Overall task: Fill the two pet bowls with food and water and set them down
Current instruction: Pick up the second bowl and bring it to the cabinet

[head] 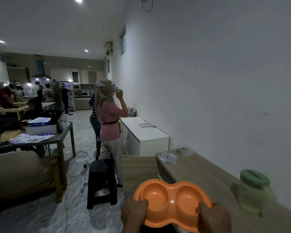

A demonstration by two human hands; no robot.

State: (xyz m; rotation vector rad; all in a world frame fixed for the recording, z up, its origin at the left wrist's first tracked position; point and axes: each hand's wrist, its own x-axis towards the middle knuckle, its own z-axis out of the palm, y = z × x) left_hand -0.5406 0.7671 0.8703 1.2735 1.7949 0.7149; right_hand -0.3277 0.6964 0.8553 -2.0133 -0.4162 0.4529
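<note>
An orange double pet bowl [172, 201] with two round wells, both with nothing in them, is held in the air at the bottom centre, over the near end of a wooden counter [207, 175]. My left hand [133, 214] grips its left rim, thumb over the edge. My right hand [213, 217] grips its right rim the same way. A clear jug with a green lid [254, 190], holding pale liquid, stands on the counter by the wall. A clear flat lidded container [168, 157] lies at the counter's far end.
A person in a pink top [110, 125] stands ahead by a white cabinet [146, 132]. A black plastic stool [102, 180] and floor cables [77, 165] lie left of the counter. A cluttered table [40, 140] stands further left, with several people in the far kitchen.
</note>
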